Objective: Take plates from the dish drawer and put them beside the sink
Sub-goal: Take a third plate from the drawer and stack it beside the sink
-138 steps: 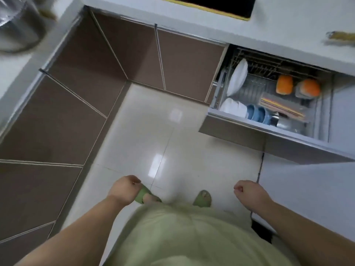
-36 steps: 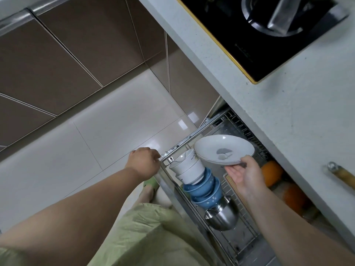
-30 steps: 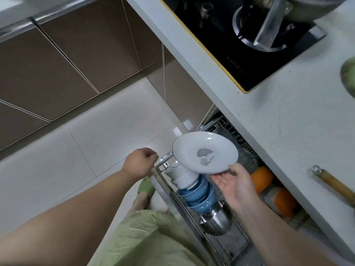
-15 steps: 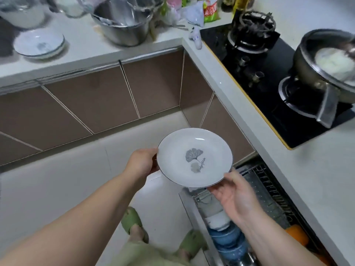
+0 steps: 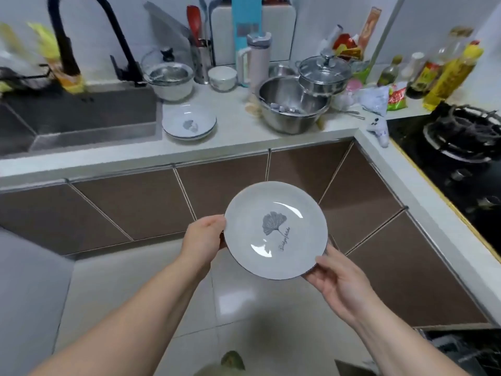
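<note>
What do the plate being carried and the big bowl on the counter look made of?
Plate: probably glazed ceramic; white and glossy, with bright glints and a printed leaf. Both hands hold its rim. Big bowl: looks like stainless steel; grey, mirror-like reflections inside.

The plate [image 5: 276, 230] bears small script beside its leaf motif (too blurred to read); nothing else legible.
</note>
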